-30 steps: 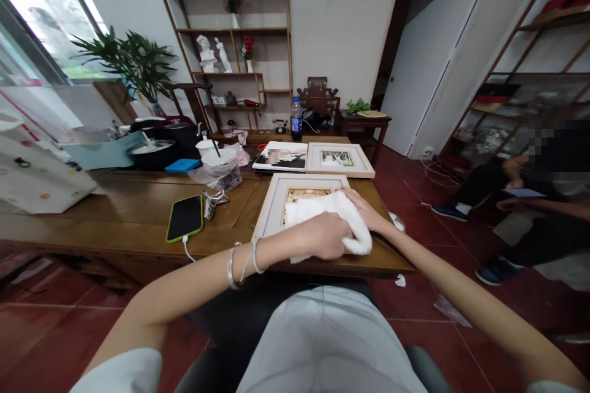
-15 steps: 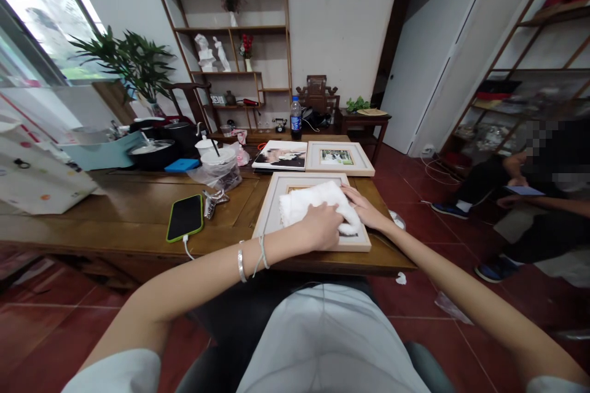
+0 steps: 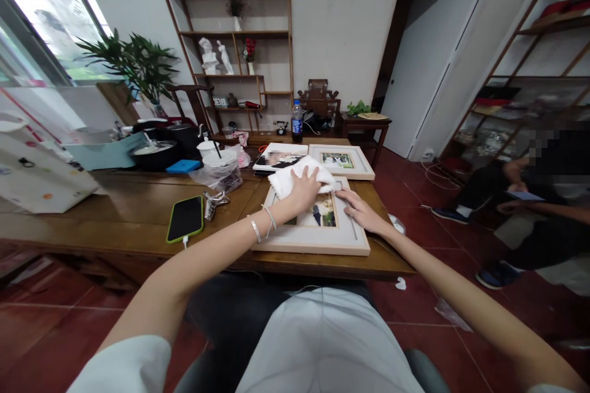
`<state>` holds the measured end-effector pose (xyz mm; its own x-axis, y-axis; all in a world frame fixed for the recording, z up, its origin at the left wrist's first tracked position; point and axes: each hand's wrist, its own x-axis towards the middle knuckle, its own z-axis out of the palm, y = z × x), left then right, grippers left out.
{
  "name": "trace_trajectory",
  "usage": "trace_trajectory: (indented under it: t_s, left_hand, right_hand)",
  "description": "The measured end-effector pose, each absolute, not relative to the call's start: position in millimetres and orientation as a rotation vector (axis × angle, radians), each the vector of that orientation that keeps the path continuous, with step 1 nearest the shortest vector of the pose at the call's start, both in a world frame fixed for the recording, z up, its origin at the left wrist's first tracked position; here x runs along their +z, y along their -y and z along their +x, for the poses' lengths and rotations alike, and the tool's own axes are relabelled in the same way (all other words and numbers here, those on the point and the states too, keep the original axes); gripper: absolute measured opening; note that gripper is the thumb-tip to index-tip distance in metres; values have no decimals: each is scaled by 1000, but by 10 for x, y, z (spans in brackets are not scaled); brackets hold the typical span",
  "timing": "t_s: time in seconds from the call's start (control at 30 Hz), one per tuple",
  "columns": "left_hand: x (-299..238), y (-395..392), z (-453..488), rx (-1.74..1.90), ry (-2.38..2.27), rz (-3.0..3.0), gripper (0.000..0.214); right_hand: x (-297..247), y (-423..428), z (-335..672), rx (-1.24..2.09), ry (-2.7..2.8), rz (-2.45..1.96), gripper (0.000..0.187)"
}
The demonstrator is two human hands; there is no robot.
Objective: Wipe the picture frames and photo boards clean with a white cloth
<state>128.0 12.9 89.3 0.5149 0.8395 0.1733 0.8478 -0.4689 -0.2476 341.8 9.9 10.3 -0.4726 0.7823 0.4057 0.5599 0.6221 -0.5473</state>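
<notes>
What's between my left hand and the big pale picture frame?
In the head view, a crumpled white cloth lies under the left hand, on the far end of the pale wooden picture frame.

Reads as a home living or tea room, not a workplace. Dark wooden table (image 3: pixel 138 209) on a red tile floor (image 3: pixel 55 319). Open display shelf (image 3: pixel 239 43) against the white wall holds white statuettes (image 3: pixel 209 55) and small flower vases. Carved wooden chair (image 3: pixel 318 95) at the back, big potted plant (image 3: pixel 133 64) by the window (image 3: pixel 41 18). Table clutter is domestic: framed photo (image 3: pixel 313 238), phone (image 3: pixel 185 218) on a cable, takeaway cup (image 3: pixel 220 163), black pots (image 3: pixel 154 152), water bottle (image 3: pixel 297 121). Another person (image 3: pixel 530 196) sits at the right.
</notes>
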Motion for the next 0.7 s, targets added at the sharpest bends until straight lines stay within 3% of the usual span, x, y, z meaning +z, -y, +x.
trace_trajectory:
  t_s: [0.23, 0.4, 0.5, 0.7]
  left_hand:
    - [856, 27, 1196, 27, 1116, -2777, 45]
    - [1096, 714, 1171, 172, 964, -2970, 29]
    - [1290, 1072, 1080, 175, 820, -3086, 35]
    - [1187, 1026, 941, 160, 1018, -2970, 44]
  right_hand:
    - [131, -69, 3415, 463, 2225, -1049, 52]
    - [79, -101, 3428, 426, 2219, -1035, 50]
    - [65, -115, 3440, 411, 2232, -1018, 47]
    - [74, -110, 3443, 404, 2236, -1001, 47]
